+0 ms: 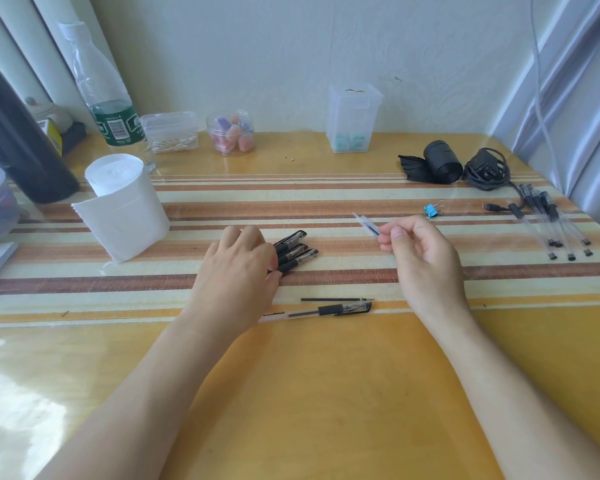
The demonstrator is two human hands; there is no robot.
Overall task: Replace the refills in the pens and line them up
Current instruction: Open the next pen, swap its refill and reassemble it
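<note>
My left hand (241, 263) rests palm down on a bunch of three black capped pens (296, 251) lying side by side on the striped mat; its fingers cover their left ends. My right hand (418, 251) pinches a thin clear refill (367, 224) between thumb and forefinger, its tip pointing up and left. Nearer me lies one capped pen (329, 310) with a clear barrel, and just above it a loose black refill (336, 299). A pile of several clear refills (551, 223) lies at the far right.
A tissue roll (125, 206) stands left of the pens. A water bottle (101, 88), small plastic containers (231, 133) and a clear box (354, 116) line the wall. A blue binder clip (432, 210), a black roll (442, 161) and a cabled device (487, 169) sit at the right.
</note>
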